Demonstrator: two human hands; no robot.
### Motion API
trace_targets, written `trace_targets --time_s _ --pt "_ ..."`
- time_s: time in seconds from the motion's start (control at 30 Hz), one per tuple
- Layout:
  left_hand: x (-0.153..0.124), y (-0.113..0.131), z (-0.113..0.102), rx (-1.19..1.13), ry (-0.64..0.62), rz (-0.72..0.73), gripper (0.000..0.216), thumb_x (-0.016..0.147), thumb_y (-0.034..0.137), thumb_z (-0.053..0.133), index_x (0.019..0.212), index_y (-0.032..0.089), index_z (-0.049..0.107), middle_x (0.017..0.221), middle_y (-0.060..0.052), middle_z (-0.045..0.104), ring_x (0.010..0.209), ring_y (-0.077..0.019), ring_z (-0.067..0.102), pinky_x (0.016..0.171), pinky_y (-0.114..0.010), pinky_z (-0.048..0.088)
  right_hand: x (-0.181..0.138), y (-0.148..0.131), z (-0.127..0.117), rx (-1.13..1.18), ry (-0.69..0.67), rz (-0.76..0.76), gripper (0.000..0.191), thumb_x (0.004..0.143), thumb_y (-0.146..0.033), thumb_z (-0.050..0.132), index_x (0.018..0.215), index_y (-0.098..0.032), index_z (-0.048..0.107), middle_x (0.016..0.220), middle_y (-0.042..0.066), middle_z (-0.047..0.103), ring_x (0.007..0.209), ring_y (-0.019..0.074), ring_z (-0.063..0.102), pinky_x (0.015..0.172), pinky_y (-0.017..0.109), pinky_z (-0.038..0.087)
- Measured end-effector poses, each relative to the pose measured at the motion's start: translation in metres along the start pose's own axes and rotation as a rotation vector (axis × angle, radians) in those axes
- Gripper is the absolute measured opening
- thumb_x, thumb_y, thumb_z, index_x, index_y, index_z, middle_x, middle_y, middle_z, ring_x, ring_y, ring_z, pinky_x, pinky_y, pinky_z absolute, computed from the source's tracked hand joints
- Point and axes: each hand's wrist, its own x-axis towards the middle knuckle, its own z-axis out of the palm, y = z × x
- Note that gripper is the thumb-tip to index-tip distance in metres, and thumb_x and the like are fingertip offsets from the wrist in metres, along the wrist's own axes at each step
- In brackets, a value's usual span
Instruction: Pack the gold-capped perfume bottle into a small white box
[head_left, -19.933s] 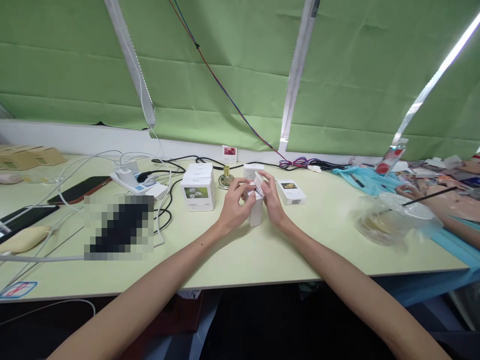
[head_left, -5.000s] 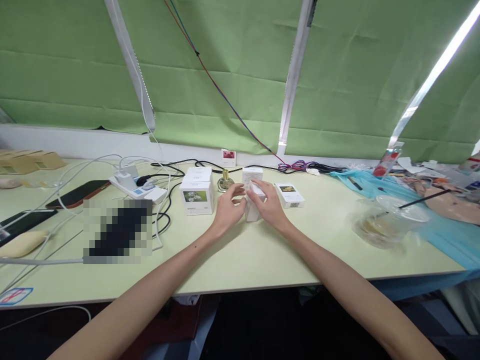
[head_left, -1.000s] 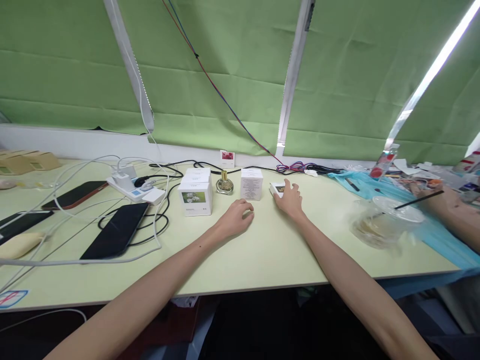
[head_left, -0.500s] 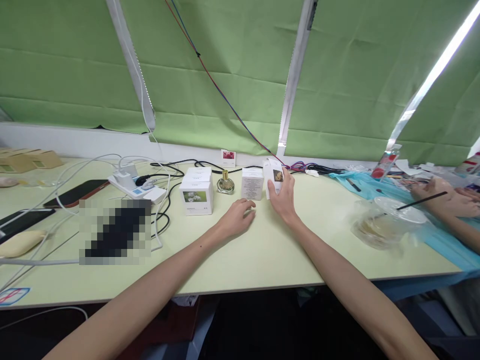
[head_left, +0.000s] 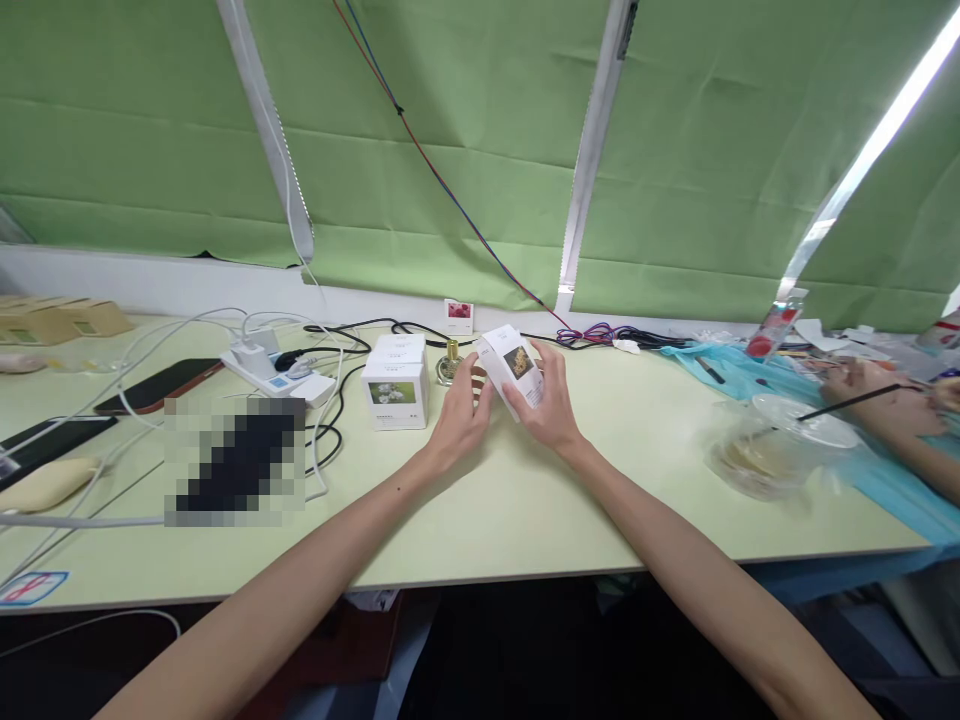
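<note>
In the head view I have the wearer's two bare hands over one pale green table, both near its middle. The right hand is clamped on one white carton with a yellow flower picture, thumb across its printed face. The carton is held tilted, its top leaning left — I can't tell whether its lower corner touches the table. The left hand is curled at the carton's left edge; whether its fingers close on it I can't tell. Just beyond that hand I count one gold-capped glass bottle, and to its left at least two white boxes in a row, the front one showing white flowers. One small pink-flower card stands against the wall. Farther left lie two phones and one power strip; to the right, one lidded plastic cup with one black straw — and, beyond it, a co-worker's arm.
</note>
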Motion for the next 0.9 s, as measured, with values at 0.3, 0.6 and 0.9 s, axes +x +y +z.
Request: trace_targets --time_s 0.3,0.6,0.9 --pt "0.003 -0.005 -0.005 -0.047 0.06 -0.017 0.065 0.097 0.03 0.055 0.157 0.031 0.031 0.135 -0.013 0.056 0.098 -0.0183 0.067 0.086 -0.037 0.062 -0.004 0.0 0.003 0.075 -0.131 0.052 0.083 0.086 -0.043 0.07 0.156 -0.024 0.029 0.151 0.019 0.042 0.138 0.0312 0.05 0.113 0.052 0.05" --pt "0.002 0.0 -0.008 -0.016 -0.033 0.104 0.064 0.085 0.013 0.054 0.146 0.029 0.048 0.135 -0.012 0.051 0.11 -0.0211 0.064 0.091 -0.039 0.063 -0.005 0.006 0.006 0.132 -0.194 0.047 0.099 0.082 -0.035 0.072 0.164 -0.026 0.016 0.153 0.017 0.042 0.144 0.0307 0.046 0.119 0.053 0.044" --pt "0.002 -0.002 -0.007 -0.031 -0.007 0.082 0.043 0.085 0.016 0.056 0.128 0.024 0.053 0.129 -0.01 0.052 0.106 -0.0181 0.064 0.087 -0.035 0.064 -0.005 0.009 0.004 0.192 -0.261 0.08 0.099 0.083 -0.032 0.068 0.165 -0.028 0.013 0.149 0.014 0.05 0.129 0.0284 0.059 0.111 0.051 0.05"
